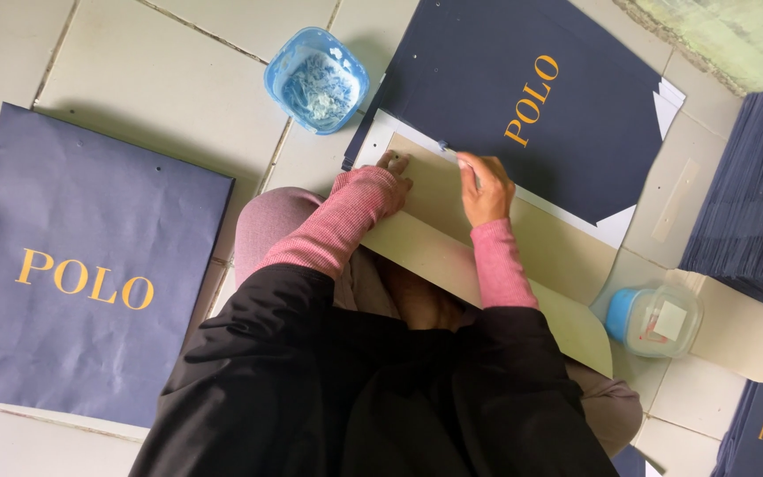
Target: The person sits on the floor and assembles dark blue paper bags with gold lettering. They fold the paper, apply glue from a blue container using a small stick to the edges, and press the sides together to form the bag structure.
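A beige cardboard sheet (448, 252) lies across my lap, and its far end rests on the white inner flap of an unfolded navy paper bag (532, 97) with gold lettering. My left hand (394, 165), in a pink sleeve, presses its curled fingertips on the sheet's far left corner. My right hand (486, 187) grips the sheet's far edge with closed fingers. A small bluish bit shows by its fingertips; I cannot tell what it is.
On the tiled floor, a finished navy bag (90, 265) lies at the left. A blue tub of white paste (315, 79) stands at the top. A small clear box with a blue lid (655, 320) sits on cardboard at the right, near stacked navy sheets (752, 194).
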